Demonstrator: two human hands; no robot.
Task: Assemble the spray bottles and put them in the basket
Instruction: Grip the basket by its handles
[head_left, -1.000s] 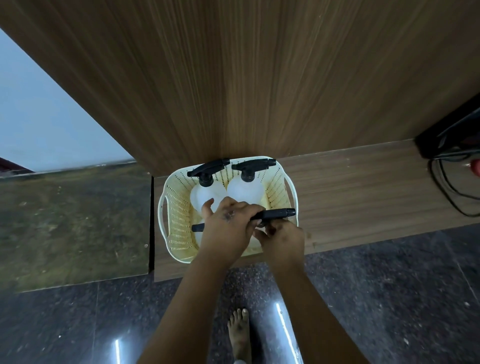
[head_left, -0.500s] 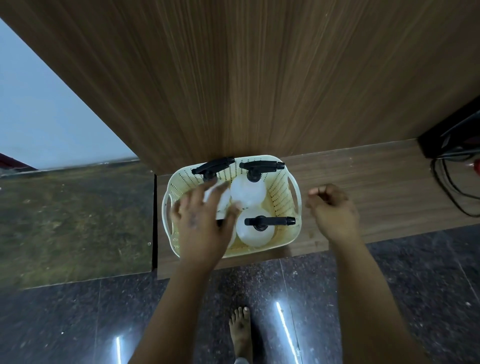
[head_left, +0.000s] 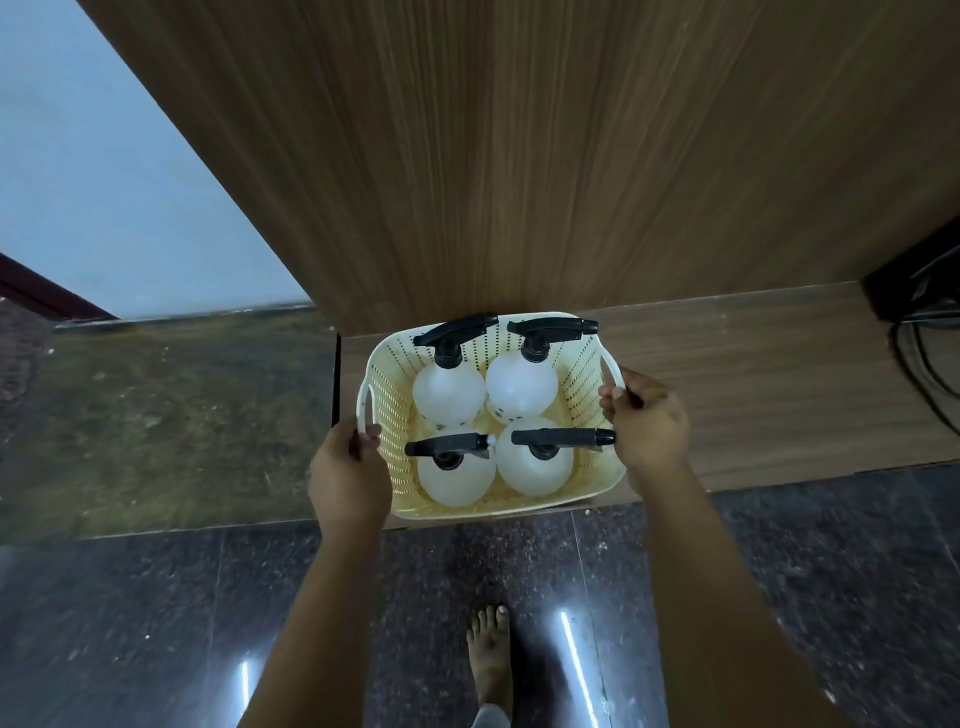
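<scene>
The wooden counter (head_left: 753, 384) carries the cream basket (head_left: 587, 395) at its left near corner, long axis running left to right between the two hands. Four spray bottles (head_left: 449, 395) stand upright inside, black triggers pointing right, so the filling looks finished. The left hand (head_left: 350, 470) grips the left handle and the right hand (head_left: 647, 423) grips the right handle, each equally close. Half a second ago the left hand hovered over the bottles and the right hand hung loosely curled beside the basket, holding nothing.
</scene>
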